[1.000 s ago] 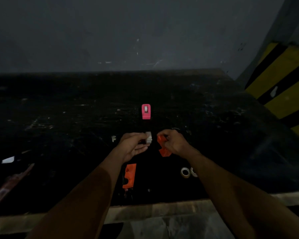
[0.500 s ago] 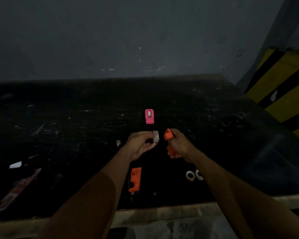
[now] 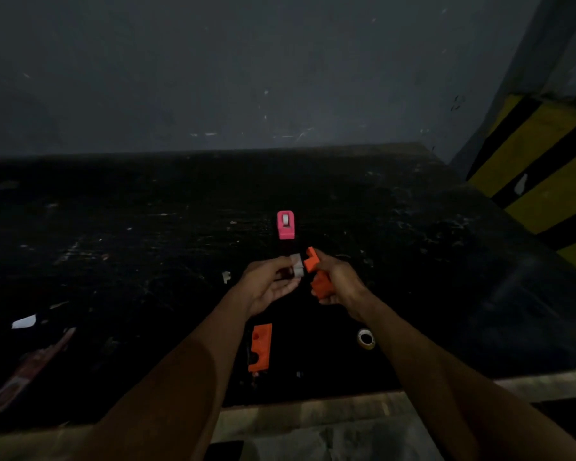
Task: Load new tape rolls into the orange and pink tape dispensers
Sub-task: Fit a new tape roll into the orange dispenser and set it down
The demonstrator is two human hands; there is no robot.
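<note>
**Small white tape roll (image 3: 297, 265) beside orange plastic dispenser shell (image 3: 317, 276)**

The left hand (image 3: 268, 284) pinches the white tape roll in its fingertips. The right hand (image 3: 340, 281) grips the orange plastic dispenser shell. Both are above the black table (image 3: 113, 247). The pink tape dispenser (image 3: 285, 225) stands just beyond them.

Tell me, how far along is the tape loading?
Done, it seems: the pink dispenser stands with a whitish roll showing inside. In hand: the left hand holds a white roll beside the orange dispenser half gripped by the right hand. Left: seating that roll and fitting the other orange half lying on the table.
</note>
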